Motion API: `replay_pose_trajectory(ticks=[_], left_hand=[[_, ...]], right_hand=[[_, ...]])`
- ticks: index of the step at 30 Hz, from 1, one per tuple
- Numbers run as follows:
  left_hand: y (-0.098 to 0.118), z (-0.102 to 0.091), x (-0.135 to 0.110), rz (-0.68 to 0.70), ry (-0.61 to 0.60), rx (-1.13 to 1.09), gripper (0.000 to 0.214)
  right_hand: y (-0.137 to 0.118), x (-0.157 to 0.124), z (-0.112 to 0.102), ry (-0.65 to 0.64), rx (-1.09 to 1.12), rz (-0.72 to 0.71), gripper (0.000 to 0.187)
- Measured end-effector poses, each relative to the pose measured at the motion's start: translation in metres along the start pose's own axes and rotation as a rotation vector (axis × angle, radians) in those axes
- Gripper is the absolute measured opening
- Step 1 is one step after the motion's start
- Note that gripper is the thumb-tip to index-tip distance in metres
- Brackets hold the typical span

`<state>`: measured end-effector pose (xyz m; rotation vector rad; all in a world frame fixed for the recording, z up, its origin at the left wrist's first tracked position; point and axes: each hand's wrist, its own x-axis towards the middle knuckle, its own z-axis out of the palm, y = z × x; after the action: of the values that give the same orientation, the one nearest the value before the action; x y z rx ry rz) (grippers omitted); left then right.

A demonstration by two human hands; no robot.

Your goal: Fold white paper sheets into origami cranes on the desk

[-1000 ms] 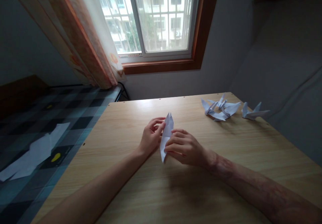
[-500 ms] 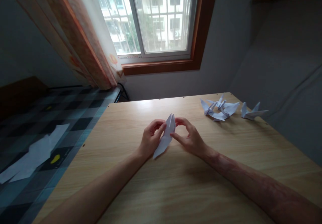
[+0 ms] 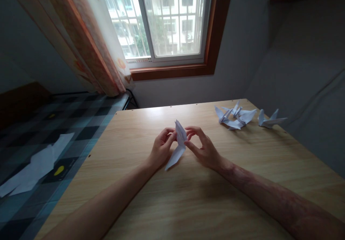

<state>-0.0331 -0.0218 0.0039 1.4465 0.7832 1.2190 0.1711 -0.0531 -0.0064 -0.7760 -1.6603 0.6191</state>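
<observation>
A folded piece of white paper [image 3: 177, 154], long and pointed at both ends, is held between my two hands above the wooden table. My left hand [image 3: 164, 144] pinches its left edge with thumb and fingers. On the other side, my right hand [image 3: 202, 146] grips the right edge near the middle, thumb toward me and fingers behind. The upper part of the paper leans left and bends away from the lower flap, which points down toward me. Some fingertips are hidden behind the paper.
Several folded paper cranes [image 3: 237, 118] cluster at the table's back right, with another crane [image 3: 271, 119] by the right edge. White paper sheets [image 3: 40, 168] lie on the checked bed [image 3: 88, 112] to the left. Beyond the table [image 3: 151, 204] are a window [image 3: 175, 21] and a curtain [image 3: 88, 46].
The paper's upper tip has swung to the left, and its upper part now stands at an angle to the lower flap. Both hands stay in nearly the same place.
</observation>
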Motion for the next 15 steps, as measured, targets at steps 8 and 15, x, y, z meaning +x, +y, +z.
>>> replay_pose_trajectory(ticks=[8, 15], left_hand=[[-0.004, 0.000, 0.000, 0.015, -0.076, -0.018, 0.030], [0.002, 0.004, -0.002, 0.099, -0.013, 0.009, 0.025]], right_hand=[[0.001, 0.004, -0.006, -0.038, 0.095, 0.184, 0.031], [0.011, 0.004, -0.005, 0.043, 0.028, 0.294, 0.027]])
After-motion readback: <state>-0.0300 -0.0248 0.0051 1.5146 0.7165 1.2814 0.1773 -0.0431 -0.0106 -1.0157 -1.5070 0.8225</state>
